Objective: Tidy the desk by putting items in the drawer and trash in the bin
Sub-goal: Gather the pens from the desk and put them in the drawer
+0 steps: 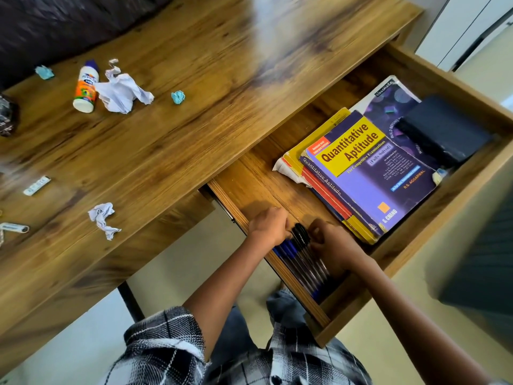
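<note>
Two hands are seen lowered into the open drawer [410,223] of a wooden desk [172,129], both curled round a bundle of pens [302,254] laid along the drawer's near-left wall. The left hand [268,226] is closed over the capped ends with its knuckles up; the right hand [330,243] is pinched against the same bundle from the other side, black caps showing between the two. How many pens are held cannot be told, as the fingertips are hidden beneath the hands and the barrels are blurred. Farther right in the drawer, a stack of books [369,173] topped by a purple and yellow "Quantitative Aptitude" volume is shown, with a dark case [444,132] lying at its far end. Left of the drawer, on the desktop, a glue bottle [85,86] is seen on its side, touching a large crumpled white paper [122,93]; two small teal paper balls [178,97] and another white wad [103,219] are scattered well apart. Small items at the desk's left edge are cut off and hard to make out.
</note>
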`<state>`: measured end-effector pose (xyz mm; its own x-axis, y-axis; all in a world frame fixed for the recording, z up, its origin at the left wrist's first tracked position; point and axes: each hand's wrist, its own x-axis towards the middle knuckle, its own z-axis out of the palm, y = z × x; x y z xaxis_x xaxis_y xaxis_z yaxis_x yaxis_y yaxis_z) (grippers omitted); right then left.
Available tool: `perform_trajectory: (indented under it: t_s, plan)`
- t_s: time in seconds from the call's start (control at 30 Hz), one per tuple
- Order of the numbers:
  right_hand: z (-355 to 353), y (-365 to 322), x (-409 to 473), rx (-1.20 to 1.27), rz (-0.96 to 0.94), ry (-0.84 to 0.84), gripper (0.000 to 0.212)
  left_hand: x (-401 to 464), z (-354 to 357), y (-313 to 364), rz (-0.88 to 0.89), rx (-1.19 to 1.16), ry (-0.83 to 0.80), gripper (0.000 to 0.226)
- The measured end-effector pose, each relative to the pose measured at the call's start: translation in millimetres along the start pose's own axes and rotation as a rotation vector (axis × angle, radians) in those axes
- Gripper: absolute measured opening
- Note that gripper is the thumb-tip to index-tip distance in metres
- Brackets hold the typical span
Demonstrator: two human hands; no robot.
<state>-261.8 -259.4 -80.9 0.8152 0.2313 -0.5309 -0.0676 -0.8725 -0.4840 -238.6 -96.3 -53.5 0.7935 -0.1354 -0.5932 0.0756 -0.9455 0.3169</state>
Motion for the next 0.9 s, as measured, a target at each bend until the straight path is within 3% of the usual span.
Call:
perform_trajectory:
  t_s: [0.17,0.9]
  plan:
    - [2,-7,7,0.007,-0.116,-0.022,0.054,1,2,2,-0.023,0.083,-0.03,0.03]
    - [-4,-1,7,0.012,-0.126,-0.067,0.055,-3,4,1,-0.013,0.154,0.03,0.03]
